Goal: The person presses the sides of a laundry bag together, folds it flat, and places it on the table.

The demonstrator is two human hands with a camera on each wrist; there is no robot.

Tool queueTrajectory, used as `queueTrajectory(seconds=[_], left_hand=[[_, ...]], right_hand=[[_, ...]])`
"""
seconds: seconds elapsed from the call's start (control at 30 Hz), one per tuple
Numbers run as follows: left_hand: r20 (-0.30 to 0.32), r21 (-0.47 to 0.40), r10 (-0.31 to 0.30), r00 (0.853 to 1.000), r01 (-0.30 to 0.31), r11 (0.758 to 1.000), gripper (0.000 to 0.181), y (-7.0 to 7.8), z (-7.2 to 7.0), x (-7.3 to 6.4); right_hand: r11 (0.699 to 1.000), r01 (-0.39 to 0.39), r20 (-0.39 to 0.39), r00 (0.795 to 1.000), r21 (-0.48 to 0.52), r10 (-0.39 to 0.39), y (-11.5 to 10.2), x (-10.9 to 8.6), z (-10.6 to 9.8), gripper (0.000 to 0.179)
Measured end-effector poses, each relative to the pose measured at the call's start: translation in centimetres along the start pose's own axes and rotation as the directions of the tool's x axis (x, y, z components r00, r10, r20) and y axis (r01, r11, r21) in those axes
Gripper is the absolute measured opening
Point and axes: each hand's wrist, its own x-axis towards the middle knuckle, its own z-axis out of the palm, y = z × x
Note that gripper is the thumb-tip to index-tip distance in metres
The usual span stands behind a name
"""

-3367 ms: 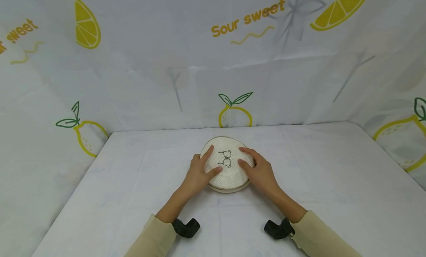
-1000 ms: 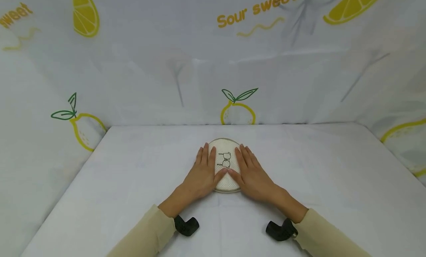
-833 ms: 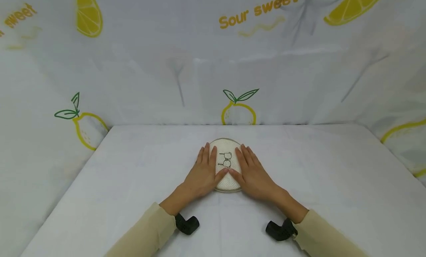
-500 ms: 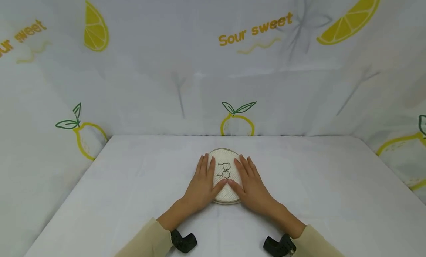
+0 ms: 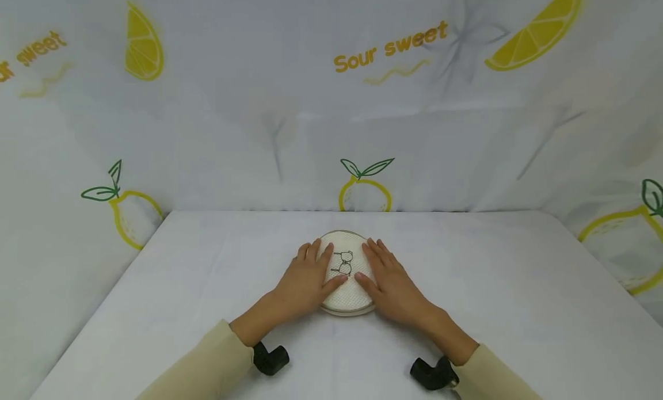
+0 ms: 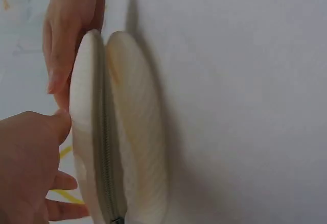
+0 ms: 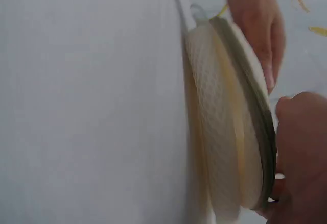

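Note:
A round, off-white mesh laundry bag [image 5: 348, 296] with a dark bra outline printed on top lies near the middle of the table. Its zipper [image 6: 106, 147] runs round the side, with the pull low in the left wrist view. My left hand [image 5: 303, 282] rests on the left part of the bag, fingers spread and slightly bent at the far rim. Fairly straight fingers of my right hand [image 5: 393, 285] touch the right part of the top. Both thumbs point inward, with a gap between their tips. The bag's underside is hidden.
A white cloth covers the table [image 5: 492, 285]. Behind it hangs a white curtain [image 5: 233, 129] with lemon prints, reaching the table's back edge. A black angled wrist camera [image 5: 271, 360] sticks out below the left sleeve, another [image 5: 434, 374] below the right.
Earlier my hands held the bag by its sides, then lay flat on its top with thumbs nearly meeting. Now my left hand has shifted outward and the thumbs are apart, uncovering more of the bag.

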Motion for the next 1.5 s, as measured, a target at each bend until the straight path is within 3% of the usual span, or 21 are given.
queueTrajectory(seconds=[0.07, 0.13, 0.17, 0.2, 0.27, 0.33, 0.4, 0.47, 0.53, 0.63, 0.7, 0.8, 1.1, 1.37, 1.5], left_hand=[[-0.065, -0.025, 0.027, 0.998, -0.029, 0.999, 0.061, -0.3, -1.5, 0.5], [-0.164, -0.105, 0.082, 0.983, -0.1, 0.989, 0.046, -1.0, -2.8, 1.4], [-0.206, -0.166, 0.114, 0.972, -0.15, 0.975, 0.039, -1.4, -3.2, 2.0], [-0.235, -0.223, 0.152, 0.96, -0.205, 0.953, 0.033, -1.9, -3.5, 2.6], [-0.248, -0.268, 0.261, 0.933, -0.325, 0.907, 0.026, -2.9, -3.5, 3.9], [-0.199, -0.255, 0.391, 0.899, -0.433, 0.865, 0.027, -3.8, -3.0, 5.0], [-0.111, -0.196, 0.501, 0.858, -0.513, 0.836, 0.033, -4.4, -2.2, 5.7], [-0.026, -0.143, 0.576, 0.817, -0.574, 0.806, 0.038, -4.7, -1.2, 6.3], [0.032, -0.141, 0.608, 0.793, -0.598, 0.789, 0.043, -4.8, -0.5, 6.6], [0.109, -0.189, 0.593, 0.797, -0.569, 0.8, 0.046, -4.8, 0.3, 6.6], [0.155, -0.226, 0.577, 0.802, -0.54, 0.811, 0.048, -4.7, 0.7, 6.5], [0.207, -0.251, 0.563, 0.8, -0.513, 0.821, 0.05, -4.6, 1.1, 6.5], [0.236, -0.246, 0.564, 0.792, -0.512, 0.823, 0.051, -5.0, 1.8, 6.8], [0.232, -0.243, 0.585, 0.777, -0.536, 0.808, 0.051, -5.1, 2.3, 6.7], [0.248, -0.211, 0.583, 0.774, -0.544, 0.812, 0.052, -5.1, 2.3, 6.8]], right_hand=[[0.997, 0.073, -0.023, 0.997, -0.02, -0.073, -0.3, 0.1, -1.1, 0.058], [0.971, 0.23, -0.041, 0.972, -0.059, -0.233, -0.7, 0.2, -2.1, 0.051], [0.94, 0.331, -0.038, 0.941, -0.083, -0.335, -0.8, 0.3, -2.4, 0.047], [0.892, 0.44, -0.027, 0.895, -0.103, -0.444, -1.0, 0.4, -2.6, 0.044], [0.762, 0.634, 0.039, 0.771, -0.131, -0.635, -1.3, 0.7, -2.7, 0.04], [0.634, 0.762, 0.123, 0.647, -0.131, -0.753, -1.4, 1.0, -2.5, 0.041], [0.554, 0.824, 0.191, 0.567, -0.118, -0.801, -1.2, 1.2, -2.1, 0.045], [0.512, 0.852, 0.246, 0.521, -0.106, -0.817, -0.8, 1.6, -1.7, 0.05], [0.484, 0.87, 0.291, 0.489, -0.095, -0.822, -0.5, 1.9, -1.2, 0.056], [0.444, 0.893, 0.328, 0.443, -0.074, -0.835, -0.1, 2.3, -0.5, 0.062], [0.431, 0.9, 0.345, 0.425, -0.062, -0.837, 0.2, 2.5, -0.1, 0.066], [0.43, 0.901, 0.369, 0.417, -0.051, -0.831, 0.6, 2.7, 0.2, 0.072], [0.482, 0.876, 0.462, 0.42, 0.018, -0.781, 1.1, 3.0, 0.5, 0.077], [0.483, 0.875, 0.491, 0.41, 0.026, -0.768, 1.3, 3.0, 1.0, 0.081], [0.49, 0.871, 0.501, 0.408, 0.037, -0.763, 1.4, 3.1, 1.1, 0.081]])
